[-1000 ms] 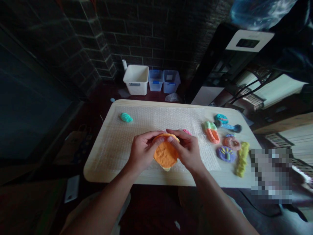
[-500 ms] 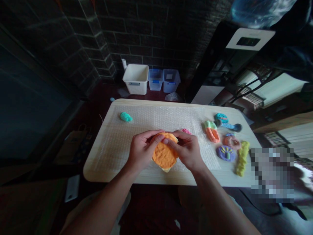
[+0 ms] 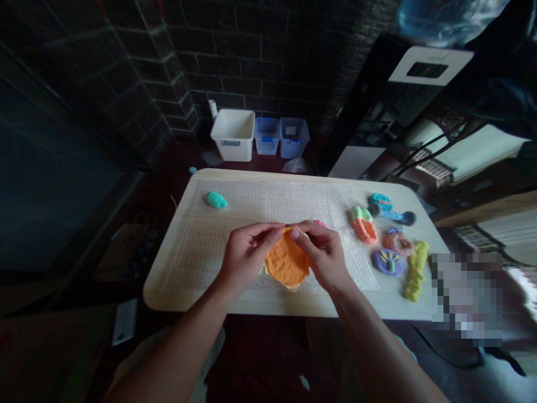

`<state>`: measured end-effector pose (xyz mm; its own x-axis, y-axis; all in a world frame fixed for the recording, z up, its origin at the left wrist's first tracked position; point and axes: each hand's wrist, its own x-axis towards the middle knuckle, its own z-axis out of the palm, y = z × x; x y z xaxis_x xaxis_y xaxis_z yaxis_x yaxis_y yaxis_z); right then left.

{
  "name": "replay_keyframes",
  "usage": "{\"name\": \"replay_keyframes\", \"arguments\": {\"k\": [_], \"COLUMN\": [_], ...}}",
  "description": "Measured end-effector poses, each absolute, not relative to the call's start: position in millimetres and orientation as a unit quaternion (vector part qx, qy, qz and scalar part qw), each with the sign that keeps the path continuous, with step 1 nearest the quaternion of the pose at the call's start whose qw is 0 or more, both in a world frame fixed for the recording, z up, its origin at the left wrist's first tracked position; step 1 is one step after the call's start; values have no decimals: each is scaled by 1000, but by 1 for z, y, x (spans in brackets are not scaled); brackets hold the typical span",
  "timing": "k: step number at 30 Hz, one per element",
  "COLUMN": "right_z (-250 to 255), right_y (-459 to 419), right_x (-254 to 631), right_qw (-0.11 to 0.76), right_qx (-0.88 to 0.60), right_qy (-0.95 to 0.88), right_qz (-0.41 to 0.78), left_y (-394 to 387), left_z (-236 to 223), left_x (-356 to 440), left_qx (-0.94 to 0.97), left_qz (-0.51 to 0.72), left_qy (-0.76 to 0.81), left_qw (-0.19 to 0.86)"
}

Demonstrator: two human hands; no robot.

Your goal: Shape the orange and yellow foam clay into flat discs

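A flat orange clay disc (image 3: 287,263) with a pale yellow layer under it is held just above the bubble wrap sheet (image 3: 235,224) on a light wooden table (image 3: 293,305). My left hand (image 3: 243,257) pinches its upper left rim between thumb and fingers. My right hand (image 3: 323,254) pinches the upper right rim in the same way. A small pink clay piece (image 3: 320,224) peeks out behind my right hand.
A teal clay lump (image 3: 216,200) lies at the table's far left. Several finished clay shapes sit at the right: an orange and green one (image 3: 363,226), a blue one (image 3: 388,210), a purple disc (image 3: 388,262), a yellow-green strip (image 3: 415,271). A white bin (image 3: 233,135) and two clear boxes (image 3: 281,137) stand on the floor beyond.
Both hands have shifted their pinch along the disc's top rim, and the disc now lies flatter and a little lower toward the table.
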<state>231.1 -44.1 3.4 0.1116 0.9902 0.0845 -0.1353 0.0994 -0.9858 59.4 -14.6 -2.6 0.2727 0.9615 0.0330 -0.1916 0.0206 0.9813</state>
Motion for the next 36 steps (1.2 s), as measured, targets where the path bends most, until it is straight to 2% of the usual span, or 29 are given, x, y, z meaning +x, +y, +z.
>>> {"name": "replay_keyframes", "arguments": {"k": [6, 11, 15, 19, 28, 33, 36], "right_z": [-4, -6, 2, 6, 7, 3, 4], "right_y": [-44, -46, -48, -52, -55, -53, -53], "right_x": [226, 227, 230, 234, 233, 234, 235], "right_qw": [572, 572, 521, 510, 516, 542, 541], "right_qx": [-491, -507, -481, -478, -471, -497, -503], "right_qy": [-484, -529, -625, -637, -649, -557, -549], "right_qz": [443, 368, 326, 326, 302, 385, 392], "left_y": [-18, -16, -14, -16, -15, -19, -22], "left_z": [-3, -5, -7, -3, -2, 0, 2], "left_x": [61, 62, 60, 59, 59, 58, 58], "left_qx": [571, 545, 507, 495, 500, 537, 577], "left_qz": [479, 465, 470, 459, 461, 499, 503], "left_qy": [402, 383, 382, 366, 371, 392, 389], "left_qw": [532, 584, 613, 640, 632, 556, 513]}}
